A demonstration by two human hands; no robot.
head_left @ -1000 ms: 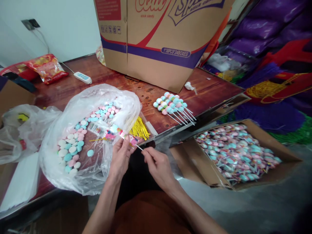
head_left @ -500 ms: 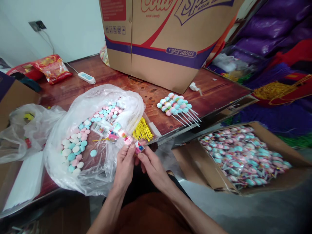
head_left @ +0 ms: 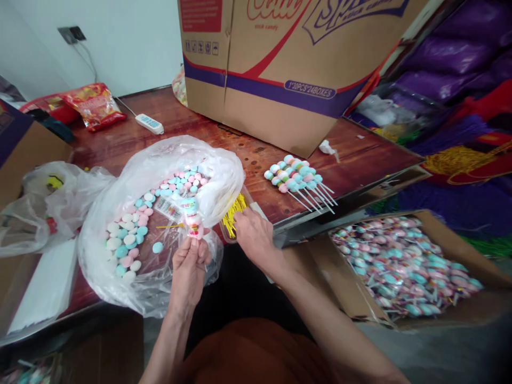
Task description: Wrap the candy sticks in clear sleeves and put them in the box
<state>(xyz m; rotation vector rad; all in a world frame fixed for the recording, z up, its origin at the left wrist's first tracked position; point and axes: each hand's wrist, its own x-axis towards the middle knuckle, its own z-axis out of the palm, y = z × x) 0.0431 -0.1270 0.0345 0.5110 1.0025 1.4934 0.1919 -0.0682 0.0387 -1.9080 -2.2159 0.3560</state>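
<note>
My left hand [head_left: 190, 266] pinches the gathered lower end of a wrapped marshmallow candy stick [head_left: 191, 216], held upright with pink and blue showing through clear film. To its right, my right hand [head_left: 255, 234] has its fingers curled down into a small clear tray [head_left: 228, 234] of gold twist ties [head_left: 236, 210]. Those fingertips touch the ties, but what is between them is hidden. One gold twist tie [head_left: 168, 226] lies apart, left of the held candy. Around it spreads a clear plastic bag [head_left: 92, 256] with loose pink, white and blue candies [head_left: 126, 240].
Several unwrapped candy sticks [head_left: 298, 176] lie in a row at the table's right. A large carton [head_left: 264, 114] stands behind. An open box of wrapped candies [head_left: 404, 266] sits lower right. White sticks or papers [head_left: 46, 290] lie left, near a red packet [head_left: 96, 106].
My right hand has left the wrapped candy and moved right to the gold twist ties. My left hand has shifted left, now holding the candy upright alone. The view has turned slightly.
</note>
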